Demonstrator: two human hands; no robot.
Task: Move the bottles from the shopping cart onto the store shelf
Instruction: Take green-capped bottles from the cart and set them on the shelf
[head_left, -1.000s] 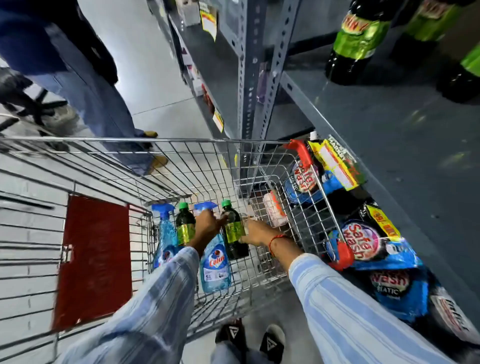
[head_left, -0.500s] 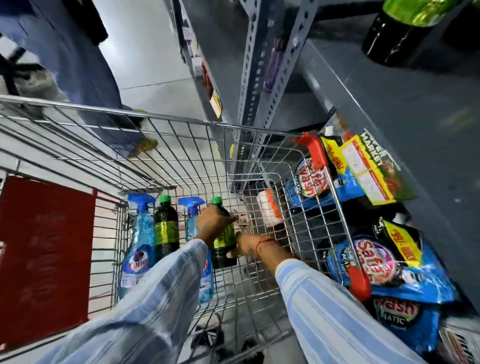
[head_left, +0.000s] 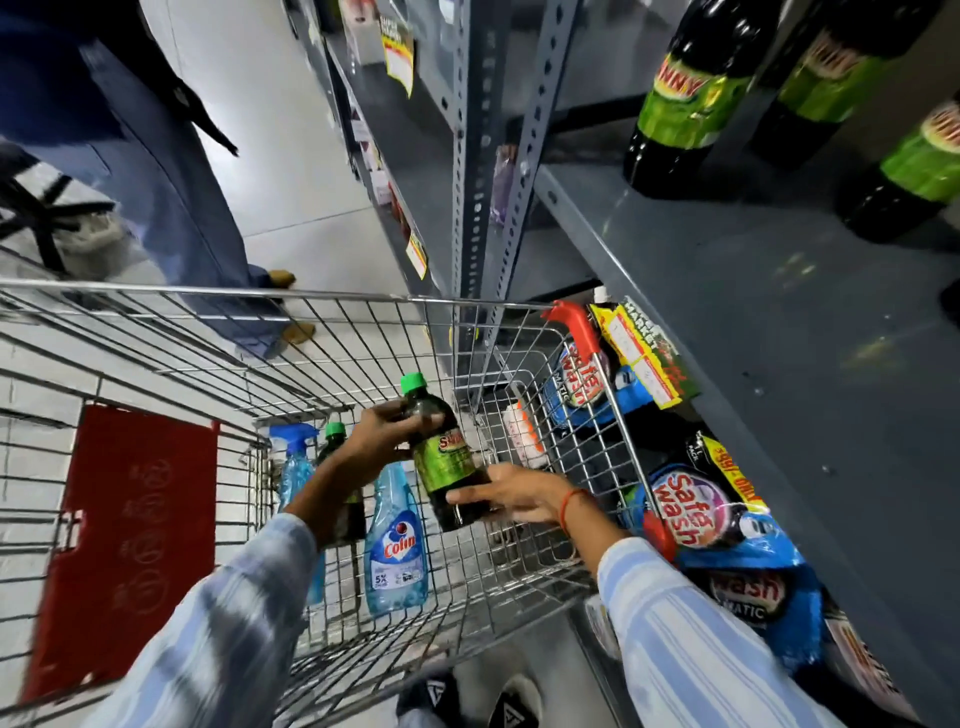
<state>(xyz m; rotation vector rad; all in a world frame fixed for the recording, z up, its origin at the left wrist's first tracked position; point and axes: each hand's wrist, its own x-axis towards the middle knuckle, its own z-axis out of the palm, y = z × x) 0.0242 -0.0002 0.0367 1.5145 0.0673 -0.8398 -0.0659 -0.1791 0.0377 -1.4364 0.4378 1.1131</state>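
Note:
A dark bottle with a green cap and green label (head_left: 444, 457) is held tilted above the wire shopping cart (head_left: 363, 301). My left hand (head_left: 384, 441) grips its neck and shoulder. My right hand (head_left: 514, 493) supports its base with fingers spread under it. Still standing in the cart are a second green-capped dark bottle (head_left: 335, 441), partly hidden by my left arm, and two blue spray bottles (head_left: 397, 551), (head_left: 296, 462). The grey store shelf (head_left: 753, 322) is on the right, with three similar green-label bottles (head_left: 691, 98) standing on it.
Blue detergent pouches (head_left: 701, 514) fill the lower shelf beside the cart. A red panel (head_left: 124, 540) hangs on the cart's left side. Another person's legs (head_left: 171, 182) stand beyond the cart in the aisle. Perforated shelf uprights (head_left: 467, 182) rise just past the cart's front.
The green-capped bottle has been lifted off the cart floor and now tilts above the other bottles. My right hand has moved under its base.

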